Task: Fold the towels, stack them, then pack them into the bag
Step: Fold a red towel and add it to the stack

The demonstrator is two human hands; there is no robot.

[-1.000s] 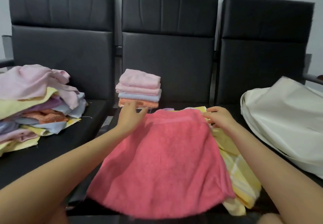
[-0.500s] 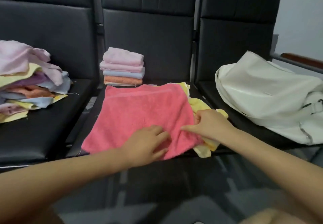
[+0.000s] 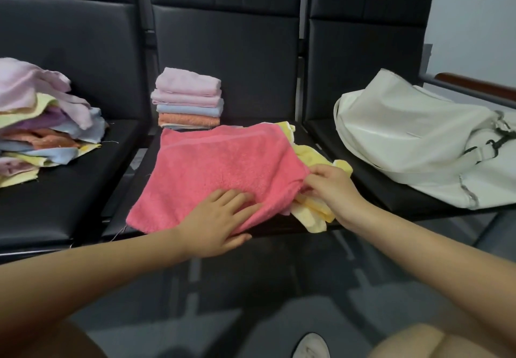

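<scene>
Fingers (image 3: 237, 206) of the left hand (image 3: 217, 223) lie straight and flat, pressing the near edge of the pink towel (image 3: 220, 167). Those of the right hand (image 3: 332, 190) are curled, pinching the towel's near right corner; whether they also catch the cloth beneath, I cannot tell.

Largest first: three black seats stand in a row, and the middle seat (image 3: 279, 226) carries the work. The white bag (image 3: 405, 139) slumps on the right seat, well apart from the towel and nearer the right hand. On the left seat sits the unfolded pile (image 3: 42, 123), loose and many-coloured. The pink towel is spread flat on the middle seat, its far edge near the seat back, its near edge at the seat's front lip under both hands. Under it, showing at the right side, is a yellow towel (image 3: 312, 209). Behind, touching or just beside the far edge, stands the folded stack (image 3: 188, 99).

The fold likely turns on this: the pinched corner lies at the towel's right, the free cloth runs left and away from the fingers. So the right hand seems placed to carry its corner across, while the left pins the near edge.
</scene>
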